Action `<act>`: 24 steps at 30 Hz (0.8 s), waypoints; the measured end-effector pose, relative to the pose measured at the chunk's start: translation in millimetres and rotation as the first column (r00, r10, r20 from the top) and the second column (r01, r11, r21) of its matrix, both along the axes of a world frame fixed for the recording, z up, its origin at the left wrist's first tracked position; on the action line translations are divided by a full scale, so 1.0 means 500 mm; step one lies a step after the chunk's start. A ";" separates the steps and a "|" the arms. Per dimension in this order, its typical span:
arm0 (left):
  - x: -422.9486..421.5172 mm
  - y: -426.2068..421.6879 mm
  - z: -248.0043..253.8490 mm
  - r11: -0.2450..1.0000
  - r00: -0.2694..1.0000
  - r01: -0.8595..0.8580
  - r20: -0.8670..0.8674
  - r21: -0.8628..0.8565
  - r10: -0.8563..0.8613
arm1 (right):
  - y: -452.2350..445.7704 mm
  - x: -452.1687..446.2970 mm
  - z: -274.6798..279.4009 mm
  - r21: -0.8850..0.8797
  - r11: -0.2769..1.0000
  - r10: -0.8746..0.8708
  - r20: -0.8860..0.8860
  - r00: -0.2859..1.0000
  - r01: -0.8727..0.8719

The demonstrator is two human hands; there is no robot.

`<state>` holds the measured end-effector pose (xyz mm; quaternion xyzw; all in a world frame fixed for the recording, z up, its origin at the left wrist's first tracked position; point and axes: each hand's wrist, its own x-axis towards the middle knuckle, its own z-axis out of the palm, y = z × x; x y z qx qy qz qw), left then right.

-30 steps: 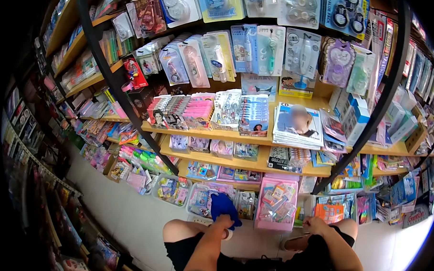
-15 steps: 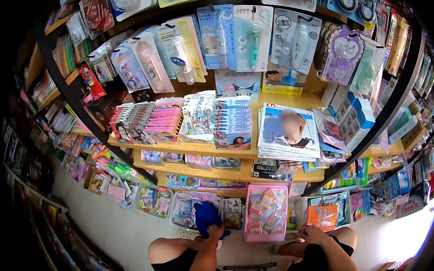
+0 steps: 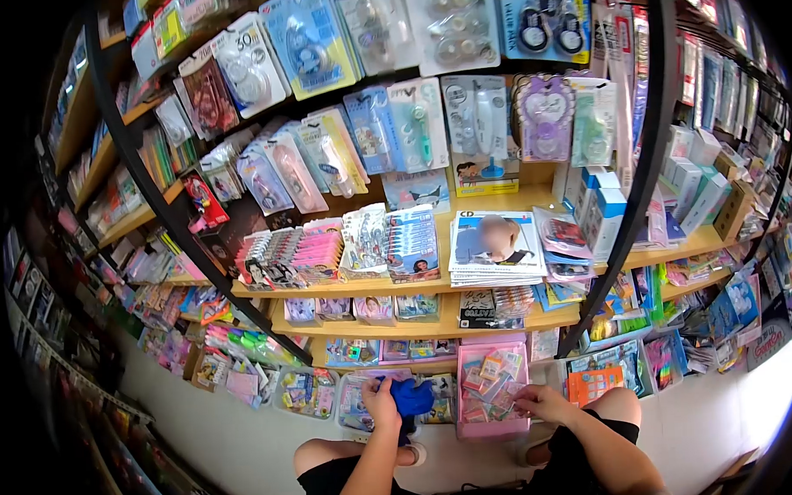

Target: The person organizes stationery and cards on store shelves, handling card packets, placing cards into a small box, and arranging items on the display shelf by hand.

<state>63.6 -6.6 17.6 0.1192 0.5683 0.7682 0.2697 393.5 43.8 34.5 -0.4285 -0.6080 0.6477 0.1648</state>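
- cloth (image 3: pixel 407 397): solid blue
- box (image 3: pixel 494 430): pink
- shelf (image 3: pixel 354 289): tan wood
- post (image 3: pixel 658 90): black
- shorts (image 3: pixel 341 481): black
- floor (image 3: pixel 255 453): off-white
- pens (image 3: pixel 282 346): neon green, pink
- scalloped pack (image 3: pixel 546 120): purple
- pouch (image 3: pixel 594 384): orange

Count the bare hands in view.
2: left hand holding the blue fabric; right hand at the right edge of the pink bin. No others visible.

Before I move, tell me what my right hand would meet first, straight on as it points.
Your right hand would likely meet the small packets in the pink bin first, though depth there is hard to judge.
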 end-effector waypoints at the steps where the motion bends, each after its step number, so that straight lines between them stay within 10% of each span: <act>1: 0.023 -0.009 0.061 0.993 0.994 0.097 -0.063 0.064 -0.093 | -0.001 -0.016 0.013 -0.071 0.997 0.024 -0.014 1.000 -0.025; 7: 0.241 -0.068 0.323 0.776 0.782 0.612 -0.266 0.151 -0.564 | -0.047 -0.096 0.045 -0.423 0.906 -0.204 -0.376 0.904 0.028; 9: 0.307 -0.094 0.362 0.608 0.619 0.781 -0.300 0.141 -0.726 | -0.078 -0.097 0.081 0.087 0.993 -0.012 -0.598 0.801 0.080; 11: 0.345 -0.102 0.355 0.398 0.421 0.906 -0.218 0.143 -0.880 | -0.081 -0.087 0.082 0.171 0.983 0.074 -0.703 0.708 0.067; 13: 0.360 -0.107 0.310 0.263 0.279 0.959 -0.197 0.102 -0.940 | -0.048 -0.068 0.024 -0.160 0.981 -0.051 -0.765 0.642 -0.112; 18: 0.353 -0.127 0.229 0.251 0.213 0.943 -0.187 -0.216 -0.959 | -0.009 -0.041 -0.046 -0.505 0.816 -0.304 -0.789 0.534 -0.282; 21: 0.340 -0.131 0.190 0.184 0.165 0.894 -0.081 -0.410 -0.983 | -0.056 -0.027 0.118 -0.617 0.783 -0.435 -0.637 0.637 -0.083; 24: 0.364 -0.133 0.173 0.432 0.424 0.887 -0.081 -0.164 -0.902 | -0.066 -0.016 0.123 -0.552 0.826 -0.374 -0.687 0.623 -0.113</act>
